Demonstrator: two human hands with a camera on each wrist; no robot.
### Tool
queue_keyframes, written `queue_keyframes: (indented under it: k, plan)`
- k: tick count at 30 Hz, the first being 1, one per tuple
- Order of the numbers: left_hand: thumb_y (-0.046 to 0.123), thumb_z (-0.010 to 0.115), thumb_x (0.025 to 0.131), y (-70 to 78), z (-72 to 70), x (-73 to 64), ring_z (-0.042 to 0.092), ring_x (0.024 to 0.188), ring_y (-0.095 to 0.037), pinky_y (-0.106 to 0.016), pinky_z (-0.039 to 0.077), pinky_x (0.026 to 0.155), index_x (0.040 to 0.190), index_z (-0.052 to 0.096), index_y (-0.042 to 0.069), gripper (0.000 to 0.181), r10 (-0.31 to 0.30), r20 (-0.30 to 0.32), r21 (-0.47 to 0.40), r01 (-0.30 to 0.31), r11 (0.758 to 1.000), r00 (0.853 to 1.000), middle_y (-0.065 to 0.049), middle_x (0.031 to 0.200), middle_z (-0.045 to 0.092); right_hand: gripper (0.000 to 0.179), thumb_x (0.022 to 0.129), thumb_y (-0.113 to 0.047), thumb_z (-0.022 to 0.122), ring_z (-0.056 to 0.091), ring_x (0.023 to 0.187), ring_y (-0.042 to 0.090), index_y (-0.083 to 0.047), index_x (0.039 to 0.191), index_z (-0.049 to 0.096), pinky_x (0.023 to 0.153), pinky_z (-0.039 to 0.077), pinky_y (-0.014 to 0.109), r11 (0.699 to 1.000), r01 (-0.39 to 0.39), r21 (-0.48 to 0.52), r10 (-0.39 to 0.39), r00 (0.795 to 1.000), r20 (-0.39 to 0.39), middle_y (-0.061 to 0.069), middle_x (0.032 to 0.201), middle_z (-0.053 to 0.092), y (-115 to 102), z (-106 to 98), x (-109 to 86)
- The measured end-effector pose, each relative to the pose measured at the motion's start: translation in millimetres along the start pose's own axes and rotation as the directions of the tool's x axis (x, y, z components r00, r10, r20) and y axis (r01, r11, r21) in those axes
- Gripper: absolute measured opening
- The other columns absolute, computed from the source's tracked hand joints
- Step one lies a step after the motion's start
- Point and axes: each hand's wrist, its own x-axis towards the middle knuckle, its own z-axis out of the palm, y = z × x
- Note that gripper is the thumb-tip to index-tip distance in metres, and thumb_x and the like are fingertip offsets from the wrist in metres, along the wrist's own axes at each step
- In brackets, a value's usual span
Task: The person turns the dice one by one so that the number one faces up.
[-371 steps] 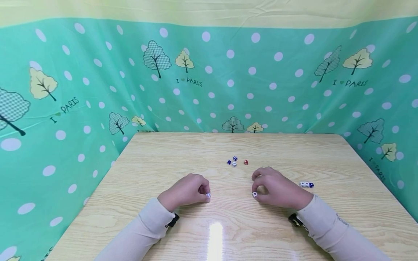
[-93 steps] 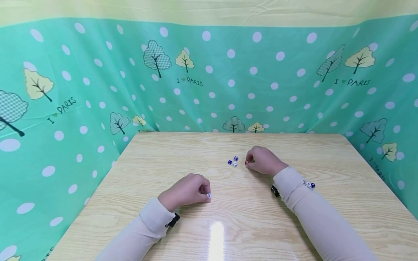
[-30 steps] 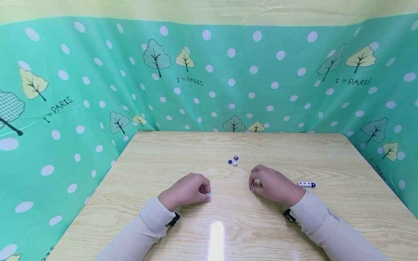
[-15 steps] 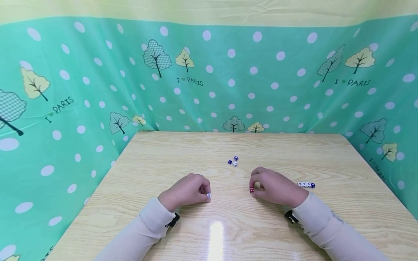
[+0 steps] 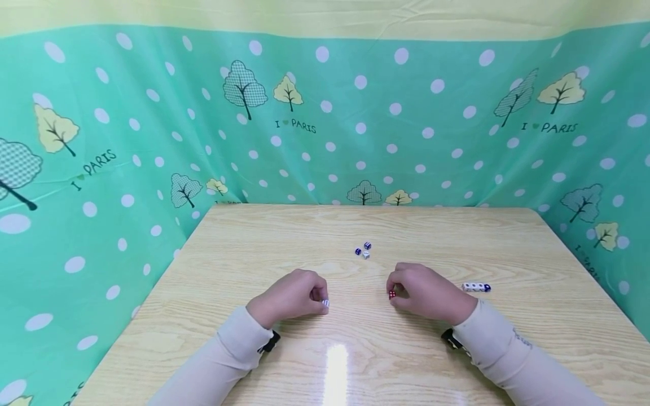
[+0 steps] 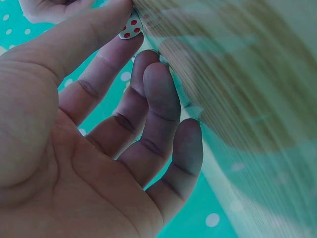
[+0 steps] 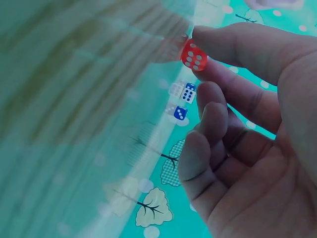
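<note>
My left hand [image 5: 291, 296] pinches a white die [image 5: 325, 303] between thumb and index finger, low at the table; its pips look red in the left wrist view, where the other fingers are bent and hold nothing. Across from it, my right hand [image 5: 426, 290] pinches a red die [image 5: 392, 294] with white pips by thumb and index finger. The right wrist view shows this red die [image 7: 194, 55] at the tabletop. Behind the hands lie two blue dice, one nearer the left [image 5: 358, 251] and one farther back [image 5: 367, 246], beside a white die [image 5: 366, 255].
To the right of my right hand, a row of dice [image 5: 475, 287] lies on the wooden table [image 5: 264, 237], several white with a blue one at the right end. A green dotted curtain [image 5: 325, 124] borders the table's back and sides.
The white die once in my right hand is gone from it, and the row at right is longer. My right hand took the red die from the back and brought it nearer. The left stays put.
</note>
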Motion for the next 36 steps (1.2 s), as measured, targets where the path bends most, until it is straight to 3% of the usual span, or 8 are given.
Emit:
queue_keyframes:
  k: [9, 26, 36]
  plan:
    - [0.019, 0.087, 0.084, -0.7, 0.4, -0.7, 0.056, 0.068, -0.004, -0.025, 0.049, 0.066, 0.075, 0.068, 0.024, 0.022, 0.003, 0.001, -0.023, -0.003, 1.0, 1.0, 0.013, 0.072, 0.063, 0.012, 0.086, -0.009, 0.081, 0.055, 0.072, 0.0, -0.018, 0.087, 0.074, 0.067, 0.051, 0.021, 0.997, 0.061, 0.038, -0.06, 0.998, -0.02, -0.013, 0.081, 0.064, -0.2, 0.7, 1.0]
    - [0.02, 0.087, 0.084, -2.5, 1.4, 0.0, 0.056, 0.068, -0.003, -0.024, 0.049, 0.065, 0.074, 0.068, 0.025, 0.022, 0.007, -0.002, -0.021, -0.007, 1.0, 1.0, 0.013, 0.071, 0.063, 0.011, 0.086, -0.01, 0.081, 0.058, 0.071, 0.001, -0.018, 0.088, 0.073, 0.065, 0.052, 0.021, 0.986, 0.053, 0.156, -0.051, 0.998, -0.021, -0.014, 0.08, 0.065, 4.7, 1.7, 1.6]
    - [0.019, 0.087, 0.084, -0.3, 0.7, -0.9, 0.056, 0.067, -0.003, -0.024, 0.049, 0.065, 0.075, 0.068, 0.023, 0.021, 0.01, -0.004, -0.024, -0.01, 1.0, 1.0, 0.013, 0.071, 0.064, 0.011, 0.088, -0.015, 0.082, 0.061, 0.076, 0.002, -0.023, 0.092, 0.075, 0.07, 0.054, 0.024, 0.971, -0.026, 0.239, 0.02, 0.999, 0.028, -0.014, 0.084, 0.067, 13.5, 0.6, 0.8]
